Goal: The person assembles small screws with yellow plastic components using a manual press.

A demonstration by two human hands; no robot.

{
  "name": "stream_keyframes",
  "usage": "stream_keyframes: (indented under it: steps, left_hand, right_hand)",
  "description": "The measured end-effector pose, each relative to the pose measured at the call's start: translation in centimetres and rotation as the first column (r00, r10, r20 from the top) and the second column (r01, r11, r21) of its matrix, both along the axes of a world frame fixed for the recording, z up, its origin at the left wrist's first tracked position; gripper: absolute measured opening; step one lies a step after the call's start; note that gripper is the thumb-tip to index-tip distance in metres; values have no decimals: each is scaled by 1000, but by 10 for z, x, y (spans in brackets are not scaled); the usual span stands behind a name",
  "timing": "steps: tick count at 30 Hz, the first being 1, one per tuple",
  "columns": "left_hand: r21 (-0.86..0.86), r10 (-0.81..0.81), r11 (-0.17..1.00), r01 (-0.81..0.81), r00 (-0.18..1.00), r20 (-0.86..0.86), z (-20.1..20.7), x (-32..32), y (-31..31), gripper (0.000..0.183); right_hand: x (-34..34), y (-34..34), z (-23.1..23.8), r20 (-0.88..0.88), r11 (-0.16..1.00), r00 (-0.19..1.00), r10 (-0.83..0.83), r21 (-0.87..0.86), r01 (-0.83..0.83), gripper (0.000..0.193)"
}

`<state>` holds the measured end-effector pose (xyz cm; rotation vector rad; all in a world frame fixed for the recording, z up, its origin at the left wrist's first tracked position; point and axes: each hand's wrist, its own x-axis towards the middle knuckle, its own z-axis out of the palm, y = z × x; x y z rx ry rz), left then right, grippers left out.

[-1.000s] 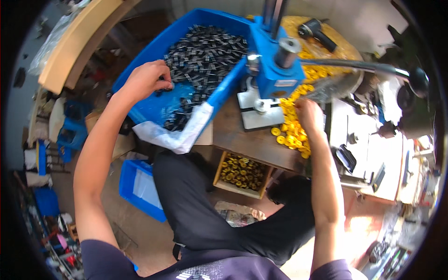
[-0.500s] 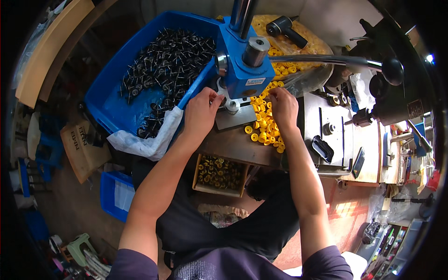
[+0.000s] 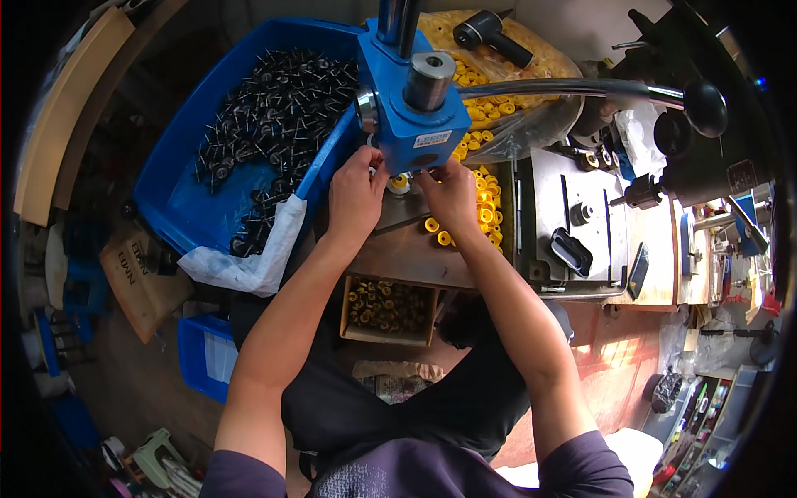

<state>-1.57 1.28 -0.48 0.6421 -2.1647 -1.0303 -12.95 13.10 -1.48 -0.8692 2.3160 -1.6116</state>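
Observation:
A blue arbor press stands at the table's far edge, with a yellow cap sitting on the round metal fixture below its head. On the left side of that fixture is my left hand, thumb and fingers pinched together; whatever they hold is too small to make out. From the right, my right hand reaches under the press head with its fingers closed, their tips partly hidden by the head. Loose yellow caps lie on the table just right of my right hand.
At left, a large blue bin holds many black parts with metal pins. A press lever reaches rightward toward a drill press. Behind stands a clear bag of yellow caps. Below the table edge sits a box of yellow-and-black pieces.
My right hand has moved left from the loose yellow caps to the fixture. A yellow cap now shows on the fixture. My left hand stays beside it. The view has shifted slightly.

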Motion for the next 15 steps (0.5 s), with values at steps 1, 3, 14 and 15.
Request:
stream_keyframes:
  steps: [1,3,14,15]
  left_hand:
    - [-35,-11,999,11,1000,-23,-1,-2,1,14]
    - [-36,-27,999,26,1000,-6,0,-4,3,15]
    - [-128,-125,983,132,990,62,-3,-3,6,31]
    - [-140,-120,981,132,988,94,-5,-4,4,38]
  right_hand:
    - [-3,1,-3,16,1000,1000,-3,-1,3,18]
    - [-9,7,-8,30,1000,1000,-6,-3,6,18]
    - [-9,29,17,123,1000,992,-23,2,23,17]
    - [-13,34,15,93,996,995,-37,-74,44,17]
